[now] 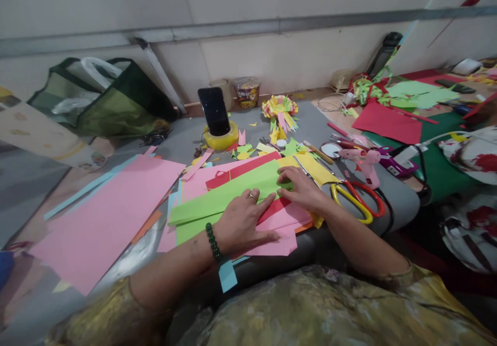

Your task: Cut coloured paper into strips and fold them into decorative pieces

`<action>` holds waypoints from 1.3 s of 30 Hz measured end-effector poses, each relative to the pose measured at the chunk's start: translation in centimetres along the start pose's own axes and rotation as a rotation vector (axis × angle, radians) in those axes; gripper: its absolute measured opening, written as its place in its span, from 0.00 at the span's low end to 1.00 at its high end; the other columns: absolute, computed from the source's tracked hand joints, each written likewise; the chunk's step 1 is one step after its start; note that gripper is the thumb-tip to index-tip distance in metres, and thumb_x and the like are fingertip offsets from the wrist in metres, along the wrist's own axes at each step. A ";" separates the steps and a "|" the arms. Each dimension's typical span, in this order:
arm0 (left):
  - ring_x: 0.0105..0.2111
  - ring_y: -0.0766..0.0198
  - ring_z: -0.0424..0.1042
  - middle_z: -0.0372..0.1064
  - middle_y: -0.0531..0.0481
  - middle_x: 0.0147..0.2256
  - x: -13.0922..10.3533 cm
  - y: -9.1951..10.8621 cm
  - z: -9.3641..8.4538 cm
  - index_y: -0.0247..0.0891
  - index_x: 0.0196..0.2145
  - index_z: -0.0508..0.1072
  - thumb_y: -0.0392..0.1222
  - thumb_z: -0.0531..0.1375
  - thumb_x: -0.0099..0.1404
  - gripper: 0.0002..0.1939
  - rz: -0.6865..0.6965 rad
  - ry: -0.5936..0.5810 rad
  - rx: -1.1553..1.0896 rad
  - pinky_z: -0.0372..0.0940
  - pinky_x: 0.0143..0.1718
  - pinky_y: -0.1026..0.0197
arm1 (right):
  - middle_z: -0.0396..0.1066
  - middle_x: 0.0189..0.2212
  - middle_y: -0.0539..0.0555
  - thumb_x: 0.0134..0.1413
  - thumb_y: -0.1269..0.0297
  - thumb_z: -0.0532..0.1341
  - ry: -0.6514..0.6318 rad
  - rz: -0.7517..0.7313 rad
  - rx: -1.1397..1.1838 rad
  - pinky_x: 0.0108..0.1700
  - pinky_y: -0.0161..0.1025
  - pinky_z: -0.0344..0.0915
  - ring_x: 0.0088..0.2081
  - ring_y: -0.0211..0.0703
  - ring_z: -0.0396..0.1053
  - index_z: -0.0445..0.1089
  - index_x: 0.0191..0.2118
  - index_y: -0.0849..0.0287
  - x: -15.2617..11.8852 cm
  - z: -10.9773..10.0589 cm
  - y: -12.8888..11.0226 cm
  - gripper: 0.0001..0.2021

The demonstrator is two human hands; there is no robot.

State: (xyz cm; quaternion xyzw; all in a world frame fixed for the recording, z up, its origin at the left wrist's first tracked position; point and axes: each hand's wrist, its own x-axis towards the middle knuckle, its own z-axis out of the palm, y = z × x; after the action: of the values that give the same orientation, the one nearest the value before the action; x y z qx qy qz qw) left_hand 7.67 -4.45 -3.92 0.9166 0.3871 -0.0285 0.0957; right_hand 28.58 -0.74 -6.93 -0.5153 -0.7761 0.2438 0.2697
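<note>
A light green sheet of paper, folded lengthwise, lies over pink, red and yellow sheets in front of me. My left hand rests on its near side, fingers stretched and thumb spread toward the pink paper. At the sheet's right end, my right hand has thumb and fingers curled in a pinch on the green paper's edge. Red paper shows between the two hands. Just right of my right hand lie scissors with red and yellow handles, their blades pointing away from me over yellow paper.
A phone leans on a yellow tape roll at the back, near a paper flower. Large pink paper lies left. A pink glue gun, red paper and a white power strip stand right. Paper scraps surround the tape.
</note>
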 end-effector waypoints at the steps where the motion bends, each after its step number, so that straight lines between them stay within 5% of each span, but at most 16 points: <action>1: 0.43 0.47 0.65 0.64 0.35 0.45 0.0 0.0 0.0 0.36 0.65 0.57 0.73 0.50 0.58 0.48 -0.003 0.001 -0.001 0.63 0.45 0.47 | 0.68 0.48 0.57 0.46 0.70 0.60 0.003 -0.010 0.016 0.54 0.52 0.60 0.52 0.51 0.64 0.67 0.35 0.56 0.0 0.0 0.3 0.07; 7: 0.44 0.47 0.65 0.65 0.36 0.45 -0.1 0.0 -0.1 0.38 0.65 0.58 0.73 0.49 0.58 0.47 -0.007 -0.002 0.009 0.63 0.46 0.48 | 0.69 0.48 0.54 0.42 0.81 0.51 0.044 -0.036 0.051 0.54 0.49 0.62 0.52 0.45 0.66 0.70 0.38 0.55 -0.4 -0.2 1.4 0.19; 14: 0.45 0.46 0.65 0.64 0.35 0.46 -0.1 0.0 -0.1 0.35 0.66 0.55 0.74 0.48 0.59 0.49 -0.027 -0.042 0.010 0.63 0.48 0.46 | 0.71 0.49 0.60 0.54 0.78 0.52 0.011 -0.140 -0.307 0.53 0.49 0.64 0.53 0.51 0.65 0.77 0.35 0.57 -2.4 -1.4 -1.6 0.17; 16: 0.45 0.46 0.65 0.64 0.35 0.46 -0.1 0.0 -0.3 0.35 0.66 0.54 0.74 0.47 0.59 0.49 -0.029 -0.051 -0.001 0.63 0.48 0.47 | 0.72 0.49 0.59 0.56 0.77 0.52 0.039 -0.035 -0.364 0.50 0.45 0.66 0.51 0.49 0.67 0.76 0.38 0.57 -2.9 -2.5 -2.2 0.16; 19: 0.46 0.47 0.66 0.64 0.34 0.47 -0.2 -0.1 -1.2 0.32 0.67 0.51 0.72 0.45 0.61 0.49 -0.016 -0.089 -0.020 0.63 0.49 0.47 | 0.74 0.46 0.60 0.61 0.70 0.52 0.062 0.341 -0.511 0.43 0.43 0.67 0.45 0.50 0.72 0.73 0.44 0.59 -3.2 -4.2 -2.7 0.13; 23: 0.46 0.47 0.67 0.65 0.34 0.49 0.0 -0.1 -2.6 0.32 0.66 0.52 0.68 0.44 0.65 0.44 0.016 -0.167 -0.011 0.65 0.48 0.48 | 0.75 0.44 0.65 0.61 0.59 0.55 -0.065 0.604 -0.654 0.39 0.44 0.65 0.45 0.57 0.73 0.72 0.44 0.62 -2.9 -4.8 -2.6 0.14; 26: 0.54 0.43 0.63 0.63 0.30 0.55 0.7 0.3 -2.6 0.31 0.66 0.54 0.68 0.41 0.65 0.44 0.038 -0.110 0.022 0.60 0.54 0.44 | 0.76 0.41 0.65 0.61 0.64 0.54 -0.089 0.606 -0.646 0.38 0.42 0.64 0.45 0.56 0.73 0.72 0.42 0.63 -2.3 -4.4 -2.4 0.12; 32: 0.68 0.46 0.36 0.35 0.35 0.69 2.1 0.2 -0.5 0.30 0.68 0.41 0.71 0.37 0.64 0.49 0.081 -0.140 -0.051 0.38 0.65 0.40 | 0.77 0.35 0.62 0.59 0.66 0.54 0.034 0.583 -0.604 0.34 0.39 0.61 0.39 0.51 0.74 0.71 0.35 0.59 -2.7 -5.0 -2.0 0.08; 35: 0.69 0.50 0.34 0.33 0.38 0.69 2.1 -0.2 -0.1 0.31 0.69 0.39 0.72 0.37 0.64 0.49 0.060 -0.170 -0.079 0.35 0.66 0.41 | 0.76 0.30 0.56 0.59 0.66 0.54 0.143 0.475 -0.490 0.31 0.37 0.60 0.33 0.47 0.74 0.68 0.36 0.57 -4.4 -5.4 -1.8 0.06; 39: 0.69 0.50 0.34 0.32 0.38 0.69 1.5 -0.5 -0.2 0.33 0.69 0.39 0.73 0.38 0.63 0.49 0.093 -0.179 -0.108 0.34 0.66 0.41 | 0.76 0.31 0.53 0.60 0.65 0.53 0.133 0.289 -0.344 0.30 0.35 0.60 0.32 0.43 0.73 0.67 0.37 0.55 -6.9 -5.0 -1.7 0.06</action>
State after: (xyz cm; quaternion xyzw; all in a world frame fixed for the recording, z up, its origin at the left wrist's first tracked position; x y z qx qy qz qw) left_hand 8.41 -3.00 -3.97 0.9208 0.3352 -0.0848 0.1804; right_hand 33.03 -7.26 -3.32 -0.6743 -0.7050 0.1094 0.1907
